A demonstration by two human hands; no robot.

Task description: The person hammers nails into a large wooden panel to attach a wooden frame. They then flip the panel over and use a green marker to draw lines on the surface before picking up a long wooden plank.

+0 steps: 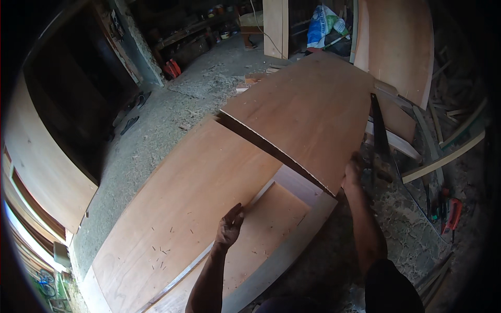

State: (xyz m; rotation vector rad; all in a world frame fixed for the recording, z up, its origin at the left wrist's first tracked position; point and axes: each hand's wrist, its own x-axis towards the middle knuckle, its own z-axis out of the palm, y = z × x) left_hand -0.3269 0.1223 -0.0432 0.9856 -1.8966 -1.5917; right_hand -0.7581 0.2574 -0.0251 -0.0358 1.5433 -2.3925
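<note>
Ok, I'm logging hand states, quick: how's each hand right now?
Left hand: open, nothing visibly held.
Right hand: holding the upper plywood sheet by its edge, grip partly hidden.

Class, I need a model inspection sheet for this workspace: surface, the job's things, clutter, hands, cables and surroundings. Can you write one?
Surface: rough grey floor, littered with debris in places.
Job's things: plywood sheet, its near edge along the far end of a framed wooden panel; dark gap between them.
Clutter: small nail-like bits scattered on the panel; handsaw beside the sheet; red-and-black tool and wood strip at right.
Hands: left hand empty, over the panel, contact unclear; right hand at the sheet's right edge, grip unclear.
Cables: thin cord hanging at the back.
Surroundings: blue-and-white sack behind the sheet; dark footwear at left.
</note>
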